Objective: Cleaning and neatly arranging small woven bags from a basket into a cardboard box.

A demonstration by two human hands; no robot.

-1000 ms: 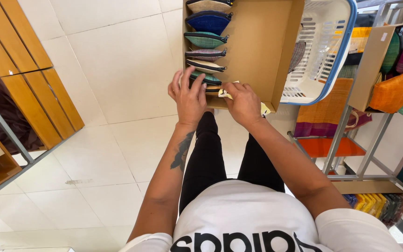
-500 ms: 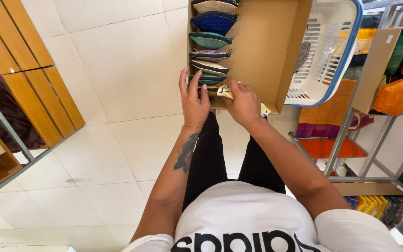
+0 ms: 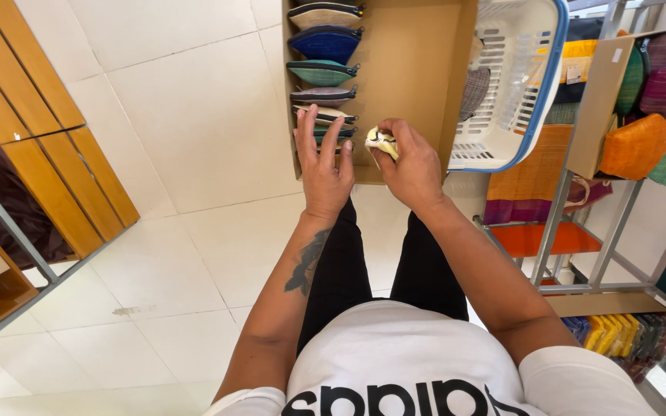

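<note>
Upper centre: our right hand (image 3: pixel 414 166) pinches a small cream-yellow pouch (image 3: pixel 381 142), crumpled. Our left hand (image 3: pixel 324 166) is spread over the zip pouches (image 3: pixel 324 73) in the cardboard box (image 3: pixel 410 69).

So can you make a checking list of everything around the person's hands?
Surface: pale tiled floor, with a small mark.
Job's things: open cardboard box holding a row of zip pouches; small yellowish pouch.
Clutter: white plastic basket with a blue rim beside the box.
Grippers: left hand spread flat over the nearest pouches; right hand pinching the small yellowish pouch.
Cables: nothing seen.
Surroundings: wooden slats on the left; metal rack with colourful woven bags on the right.
</note>
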